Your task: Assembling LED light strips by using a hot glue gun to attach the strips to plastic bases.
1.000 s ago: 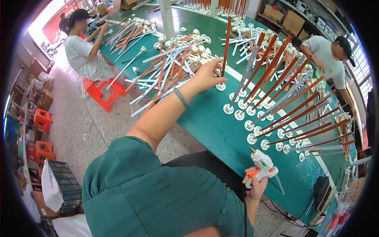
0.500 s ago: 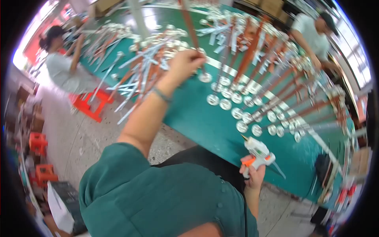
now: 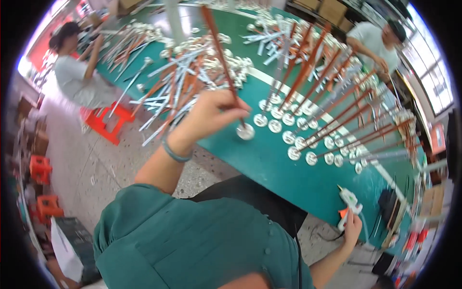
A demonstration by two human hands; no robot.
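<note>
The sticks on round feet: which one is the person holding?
The brown stick pinched in the left hand, with its round white foot at the near end of the standing rows; nobody touches the others.

Long green-topped desk (image 3: 269,166) with a pale stripe along it. Just right of the left grip (image 3: 211,115), rows of upright brown and grey rods on round white disc bases (image 3: 317,135), standing close together. Behind that grip, a loose heap of the same rods lying flat (image 3: 178,82). Speckled grey floor (image 3: 96,164) below.

Bright daylight, motion blur, fisheye-bent edges.
</note>
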